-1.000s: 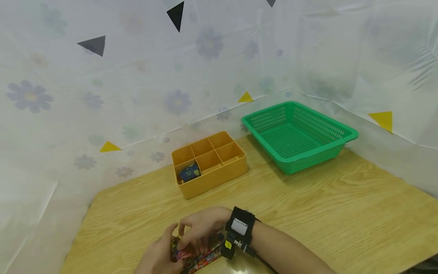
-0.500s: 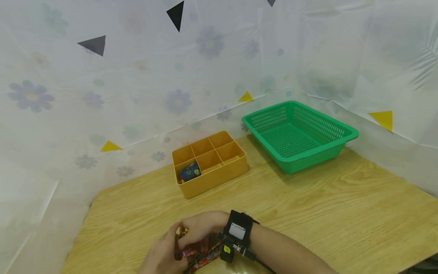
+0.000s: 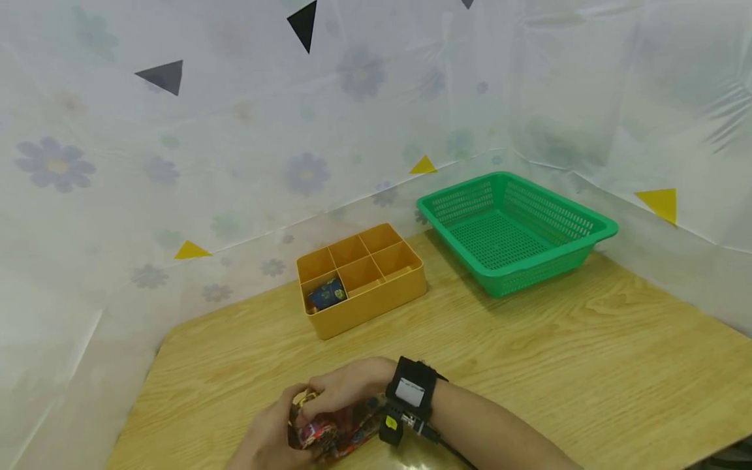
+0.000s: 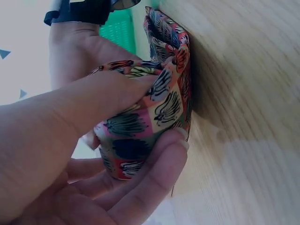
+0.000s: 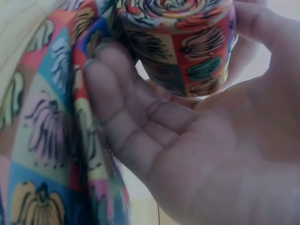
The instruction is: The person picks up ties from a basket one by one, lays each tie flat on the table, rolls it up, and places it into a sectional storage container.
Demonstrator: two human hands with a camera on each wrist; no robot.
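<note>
Both hands, left (image 3: 267,440) and right (image 3: 346,388), grasp a rolled cloth (image 3: 329,431) at near worktop (image 3: 529,352) edge. Beyond: yellow tray (image 3: 361,281), green basket (image 3: 514,228), well apart.

A strip of brightly printed cloth (image 3: 337,431) lies at the near edge of the wooden surface (image 3: 529,352), one end wound into a tight roll (image 4: 140,136). The fabric is patterned in squares of red, pink, blue, yellow and pale green, each bearing a dark-lined leaf or fruit motif. The roll's end shows a spiral of layers (image 5: 180,9), while the unrolled tail lies flat on the surface.
</note>
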